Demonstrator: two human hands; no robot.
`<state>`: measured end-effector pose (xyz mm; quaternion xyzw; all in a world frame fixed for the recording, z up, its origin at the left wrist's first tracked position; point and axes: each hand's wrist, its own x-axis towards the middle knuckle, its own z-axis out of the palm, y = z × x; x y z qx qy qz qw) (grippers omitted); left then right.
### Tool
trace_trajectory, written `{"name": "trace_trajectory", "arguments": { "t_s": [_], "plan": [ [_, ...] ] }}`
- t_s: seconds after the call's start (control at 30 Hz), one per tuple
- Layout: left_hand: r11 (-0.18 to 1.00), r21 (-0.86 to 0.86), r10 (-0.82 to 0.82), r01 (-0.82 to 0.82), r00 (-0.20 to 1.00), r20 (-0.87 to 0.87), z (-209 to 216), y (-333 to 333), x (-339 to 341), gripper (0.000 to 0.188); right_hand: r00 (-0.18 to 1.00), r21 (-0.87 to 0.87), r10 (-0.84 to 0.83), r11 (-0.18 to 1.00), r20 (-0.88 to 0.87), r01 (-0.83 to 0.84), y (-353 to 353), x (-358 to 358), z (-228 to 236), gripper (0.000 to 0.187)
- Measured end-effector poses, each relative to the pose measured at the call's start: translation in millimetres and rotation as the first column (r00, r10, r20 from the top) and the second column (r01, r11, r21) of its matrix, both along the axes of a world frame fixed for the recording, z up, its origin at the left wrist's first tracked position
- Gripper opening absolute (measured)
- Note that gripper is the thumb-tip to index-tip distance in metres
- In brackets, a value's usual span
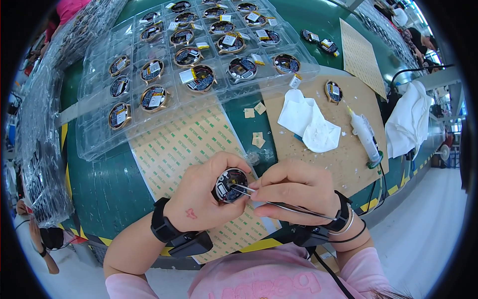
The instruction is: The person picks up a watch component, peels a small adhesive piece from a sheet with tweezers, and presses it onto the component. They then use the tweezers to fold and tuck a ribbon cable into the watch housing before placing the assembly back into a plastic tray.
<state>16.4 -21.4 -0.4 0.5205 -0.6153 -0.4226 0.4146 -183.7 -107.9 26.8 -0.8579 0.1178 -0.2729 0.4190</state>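
My left hand (201,194) grips an opened round watch case (230,185) by its rim, its dark circuit board turned toward me. In my right hand (298,192) is a pair of metal tweezers (279,203), pinched between thumb and fingers. Their tips reach into the case, over the board; whether they hold a small part cannot be made out. Below both hands lies a sheet of tan adhesive pieces (174,144) with green print, on the green bench. Beyond it stands a clear plastic tray (99,142) with several open watch cases, many with small silver batteries.
On a brown board (284,144) to the right lie a crumpled white cloth (311,122), another watch case (333,91) and a white glue gun (365,134) with its cable. Small adhesive squares (258,140) sit beside the board. Stacked wrapped trays (40,134) fill the far left.
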Motion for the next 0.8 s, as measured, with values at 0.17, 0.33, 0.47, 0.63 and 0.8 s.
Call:
{"name": "trace_trajectory", "arguments": {
  "t_s": [0.17,0.33,0.47,0.63,0.8],
  "plan": [
    [0.999,0.031,0.008,-0.008,1.0,-0.006,3,0,0,0.044,1.0,-0.075,0.005,0.997,-0.01,-0.006,4,0,-1,0.025],
    [0.996,0.089,0.001,0.005,0.998,-0.066,4,0,2,0.044,1.0,-0.122,-0.003,0.993,0.005,0.003,6,0,-3,0.025],
    [0.997,0.081,-0.002,0.007,0.998,-0.063,4,0,2,0.044,1.0,-0.112,-0.007,0.994,0.006,0.008,4,0,-2,0.025],
    [0.996,0.089,-0.001,0.006,0.999,-0.052,2,0,3,0.044,1.0,-0.175,0.006,0.984,0.026,-0.002,5,1,-7,0.024],
    [0.989,0.147,0.01,0.0,0.998,-0.064,3,0,2,0.043,0.999,-0.397,-0.003,0.918,0.033,0.016,11,3,-7,0.02]
  ]
}}
